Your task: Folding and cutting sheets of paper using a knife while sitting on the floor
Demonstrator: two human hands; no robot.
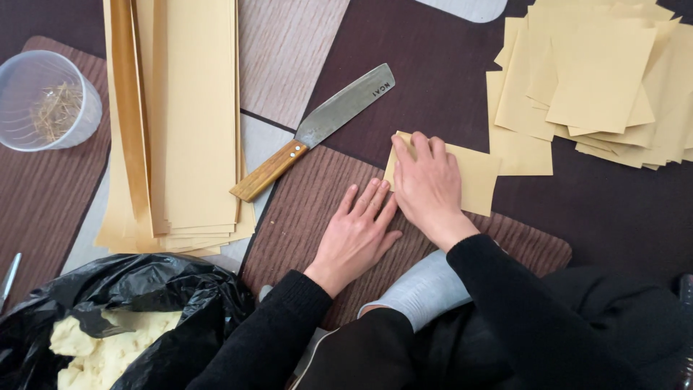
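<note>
- The tall stack of long tan strips (180, 123) at the far left of the desk (433, 79) is uncut; a loose pile of cut sheets (599, 79) fills the far right corner, so part looks done.
- The knife (317, 128) lies idle between them.
- One small tan sheet (476, 177) lies flat on the brown mat (303, 209) near the middle; the right hand (427, 186) presses on it, fingers spread and gripping nothing, and the left hand (357, 235) rests flat beside it.

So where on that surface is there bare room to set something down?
There is bare dark surface between the knife and the cut sheets at upper right, and below those sheets, right of the small sheet under the right hand. The brown mat is free left of the left hand. The left side is crowded: long strips, cup, black bag.
</note>
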